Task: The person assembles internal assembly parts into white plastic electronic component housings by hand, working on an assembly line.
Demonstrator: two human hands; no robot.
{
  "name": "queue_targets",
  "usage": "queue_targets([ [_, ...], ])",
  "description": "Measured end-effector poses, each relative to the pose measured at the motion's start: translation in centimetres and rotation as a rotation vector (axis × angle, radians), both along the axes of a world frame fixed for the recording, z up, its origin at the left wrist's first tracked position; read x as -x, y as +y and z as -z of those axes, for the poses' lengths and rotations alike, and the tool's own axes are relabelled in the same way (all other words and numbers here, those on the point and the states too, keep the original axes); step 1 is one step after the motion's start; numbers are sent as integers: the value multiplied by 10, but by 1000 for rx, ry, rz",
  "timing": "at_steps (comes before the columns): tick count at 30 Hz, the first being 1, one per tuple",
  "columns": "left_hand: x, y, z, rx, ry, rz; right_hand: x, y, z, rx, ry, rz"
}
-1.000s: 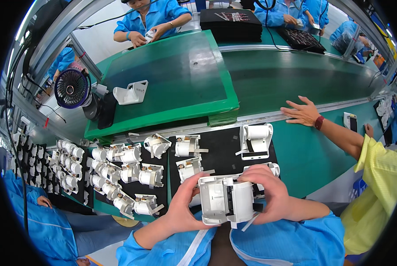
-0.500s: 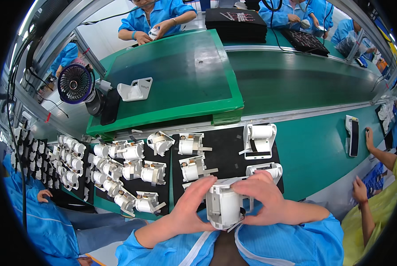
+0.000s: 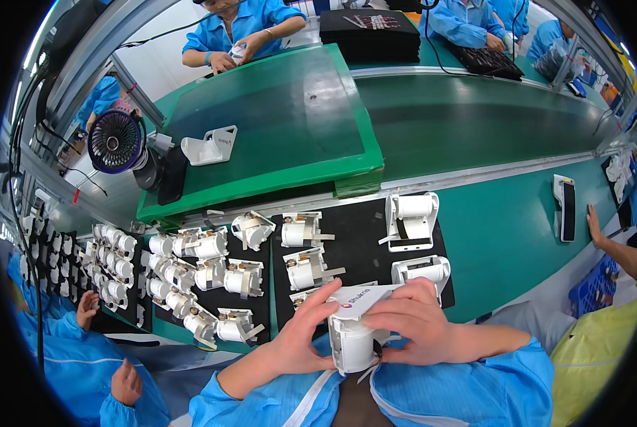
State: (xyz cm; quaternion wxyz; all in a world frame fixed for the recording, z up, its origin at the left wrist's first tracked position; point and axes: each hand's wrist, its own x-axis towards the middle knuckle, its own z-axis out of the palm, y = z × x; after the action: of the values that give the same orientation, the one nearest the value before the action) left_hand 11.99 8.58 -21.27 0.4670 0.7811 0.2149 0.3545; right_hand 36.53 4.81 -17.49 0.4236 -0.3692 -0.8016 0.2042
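Observation:
Close to my body, I hold a white plastic housing (image 3: 352, 347) with a rounded barrel and a flat panel that bears a printed mark. My left hand (image 3: 298, 334) grips its left side, thumb low and fingers at the panel's edge. On the other side my right hand (image 3: 419, 324) wraps round it, with fingers over the panel and thumb near the base. Just beyond my hands lies a similar white housing (image 3: 421, 272) on a black foam mat (image 3: 357, 245). Another open-framed housing (image 3: 412, 222) stands farther back on that mat.
To the left, several white cylinder assemblies (image 3: 243, 277) with metal strips lie on black mats. A green-edged raised board (image 3: 275, 174) carries a white bracket (image 3: 210, 146); a fan (image 3: 117, 142) stands beside it. A white-and-black device (image 3: 565, 208) lies at right. Co-workers sit across and on both sides.
The housing in my hands has tilted, so its printed panel now faces up. At left, a co-worker's hands have come up into view. At right, one of a co-worker's hands has left view.

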Motion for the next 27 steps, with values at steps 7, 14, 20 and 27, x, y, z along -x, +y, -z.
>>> queue_targets([
  [7, -5, 0, 6, 189, -166, 120, -2, 0, -6, 10, -90, 35],
  [14, -9, -1, 11, 195, -214, 127, 4, -3, -10, 10, -130, 44],
  [20, -6, -3, 21, 194, -173, 122, 11, -6, -8, -111, -159, 111],
  [27, -5, -4, 27, 168, -143, 111, 15, -9, -11, -151, -221, 132],
])
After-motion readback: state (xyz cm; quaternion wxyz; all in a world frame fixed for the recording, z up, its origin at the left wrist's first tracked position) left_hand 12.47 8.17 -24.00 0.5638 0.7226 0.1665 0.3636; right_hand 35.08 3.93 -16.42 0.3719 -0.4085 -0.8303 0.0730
